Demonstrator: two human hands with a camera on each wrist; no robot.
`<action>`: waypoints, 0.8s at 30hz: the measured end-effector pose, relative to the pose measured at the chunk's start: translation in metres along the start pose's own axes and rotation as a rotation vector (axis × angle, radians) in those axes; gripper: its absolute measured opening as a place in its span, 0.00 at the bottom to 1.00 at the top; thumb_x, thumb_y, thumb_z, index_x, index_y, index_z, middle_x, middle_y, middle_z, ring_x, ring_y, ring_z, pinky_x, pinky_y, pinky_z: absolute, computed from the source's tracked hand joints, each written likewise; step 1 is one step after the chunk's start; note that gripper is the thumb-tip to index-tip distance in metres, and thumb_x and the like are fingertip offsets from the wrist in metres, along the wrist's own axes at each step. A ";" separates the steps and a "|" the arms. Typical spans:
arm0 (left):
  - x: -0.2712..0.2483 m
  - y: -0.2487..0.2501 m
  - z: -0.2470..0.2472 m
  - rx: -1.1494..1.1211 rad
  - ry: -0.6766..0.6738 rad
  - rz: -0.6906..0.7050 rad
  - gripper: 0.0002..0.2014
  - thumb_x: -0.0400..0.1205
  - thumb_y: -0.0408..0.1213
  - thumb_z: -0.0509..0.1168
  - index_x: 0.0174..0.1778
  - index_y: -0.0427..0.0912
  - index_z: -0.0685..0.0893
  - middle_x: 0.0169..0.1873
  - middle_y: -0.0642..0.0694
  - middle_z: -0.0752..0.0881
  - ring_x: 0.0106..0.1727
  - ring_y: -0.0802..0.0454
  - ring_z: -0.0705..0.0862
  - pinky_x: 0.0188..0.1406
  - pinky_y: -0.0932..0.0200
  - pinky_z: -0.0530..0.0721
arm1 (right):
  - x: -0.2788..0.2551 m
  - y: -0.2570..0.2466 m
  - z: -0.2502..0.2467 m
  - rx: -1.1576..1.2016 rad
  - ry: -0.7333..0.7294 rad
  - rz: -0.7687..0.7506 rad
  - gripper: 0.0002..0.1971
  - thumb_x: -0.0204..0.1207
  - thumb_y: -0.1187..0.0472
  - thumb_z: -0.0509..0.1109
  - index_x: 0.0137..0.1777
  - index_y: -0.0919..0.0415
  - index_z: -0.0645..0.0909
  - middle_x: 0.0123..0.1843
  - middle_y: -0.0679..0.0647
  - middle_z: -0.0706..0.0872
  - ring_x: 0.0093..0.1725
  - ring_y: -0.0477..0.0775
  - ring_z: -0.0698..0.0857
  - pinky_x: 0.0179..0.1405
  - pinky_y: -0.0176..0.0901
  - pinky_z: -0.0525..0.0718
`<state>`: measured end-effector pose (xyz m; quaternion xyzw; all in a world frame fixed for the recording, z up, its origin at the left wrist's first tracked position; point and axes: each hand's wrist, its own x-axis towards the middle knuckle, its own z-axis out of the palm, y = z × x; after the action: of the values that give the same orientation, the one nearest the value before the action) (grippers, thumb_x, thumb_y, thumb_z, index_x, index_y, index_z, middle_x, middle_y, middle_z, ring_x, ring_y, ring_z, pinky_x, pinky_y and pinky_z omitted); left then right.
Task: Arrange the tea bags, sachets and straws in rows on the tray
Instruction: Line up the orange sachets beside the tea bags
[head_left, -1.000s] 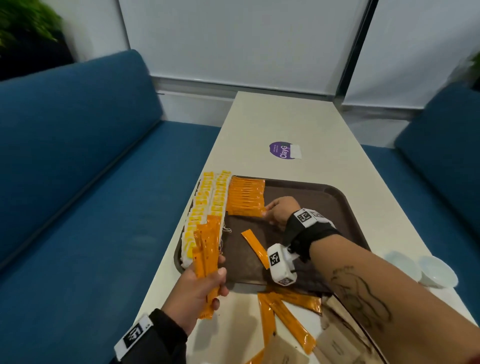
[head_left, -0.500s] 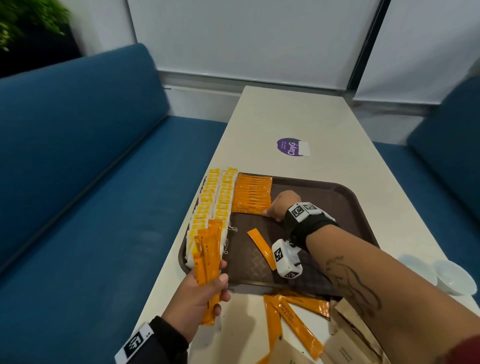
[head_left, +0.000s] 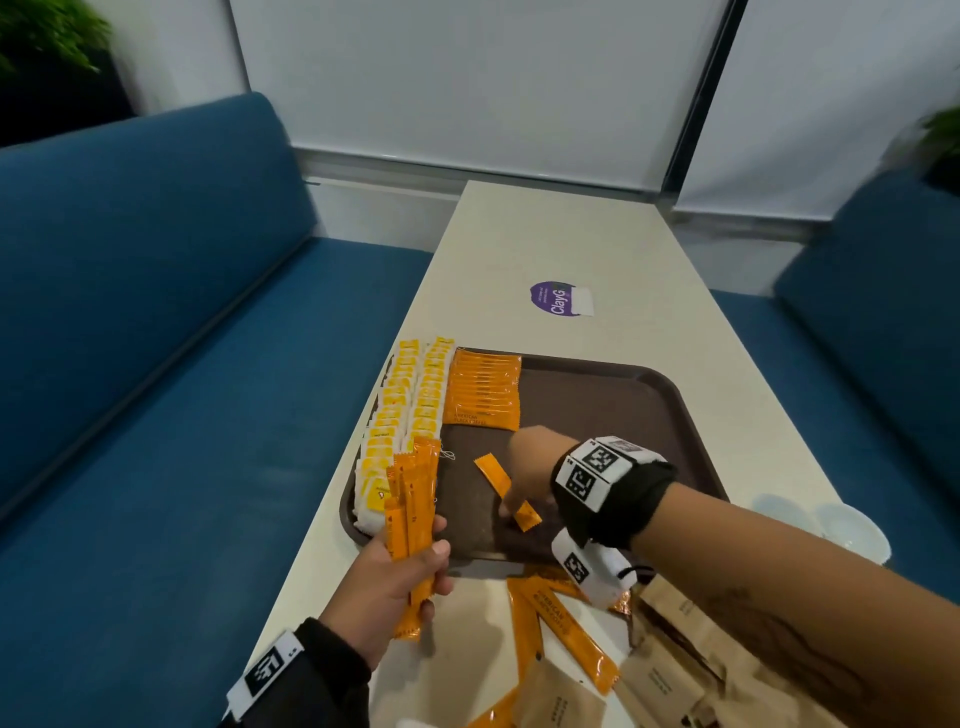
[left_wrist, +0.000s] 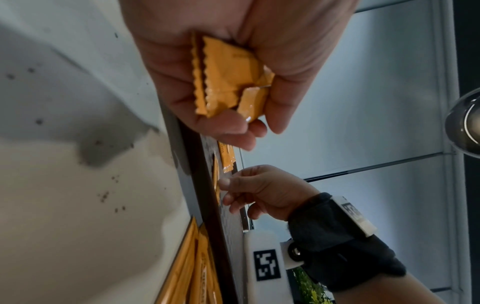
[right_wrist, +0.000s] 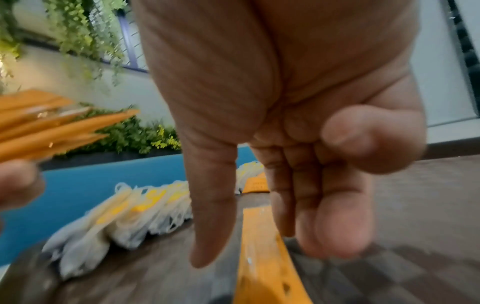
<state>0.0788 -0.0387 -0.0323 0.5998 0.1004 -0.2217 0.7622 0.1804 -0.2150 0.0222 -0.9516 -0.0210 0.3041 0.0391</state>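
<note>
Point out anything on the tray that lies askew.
One orange sachet lies diagonally, alone mid-tray, unlike the neat sachet row and tea bag rows. The right hand reaches over it.

The left arm has a black sleeve (head_left: 332, 670) with a white square-code tag (head_left: 265, 667). The right wrist wears a black band (head_left: 631, 506) with white code blocks (head_left: 597, 465), and the forearm has a dark tattoo (head_left: 795, 644).

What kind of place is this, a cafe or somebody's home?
Probably a cafe or canteen booth: blue bench seats flank a long table, and a brown serving tray holds rows of tea bags and coffee sachets.
</note>
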 end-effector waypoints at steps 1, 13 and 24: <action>-0.001 0.000 0.001 0.006 0.001 0.003 0.09 0.81 0.32 0.63 0.57 0.41 0.80 0.32 0.43 0.82 0.33 0.48 0.82 0.26 0.58 0.78 | -0.003 -0.002 0.002 -0.065 0.000 0.006 0.18 0.71 0.50 0.77 0.48 0.67 0.84 0.44 0.57 0.85 0.43 0.55 0.84 0.46 0.45 0.83; -0.001 0.012 -0.001 -0.103 0.121 0.021 0.06 0.83 0.34 0.63 0.53 0.42 0.83 0.36 0.43 0.83 0.41 0.46 0.85 0.25 0.59 0.79 | -0.034 -0.005 0.007 -0.010 0.373 -0.160 0.10 0.79 0.61 0.67 0.57 0.58 0.86 0.56 0.53 0.86 0.54 0.54 0.84 0.54 0.44 0.83; 0.002 0.033 0.009 -0.315 0.091 0.052 0.05 0.82 0.35 0.62 0.50 0.42 0.82 0.38 0.42 0.87 0.29 0.50 0.88 0.14 0.66 0.77 | -0.067 0.028 0.051 0.046 1.195 -0.691 0.14 0.74 0.64 0.63 0.50 0.60 0.90 0.52 0.59 0.89 0.41 0.54 0.90 0.30 0.43 0.88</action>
<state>0.0946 -0.0418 -0.0021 0.4846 0.1525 -0.1559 0.8471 0.0970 -0.2439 0.0171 -0.8936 -0.2914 -0.3020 0.1591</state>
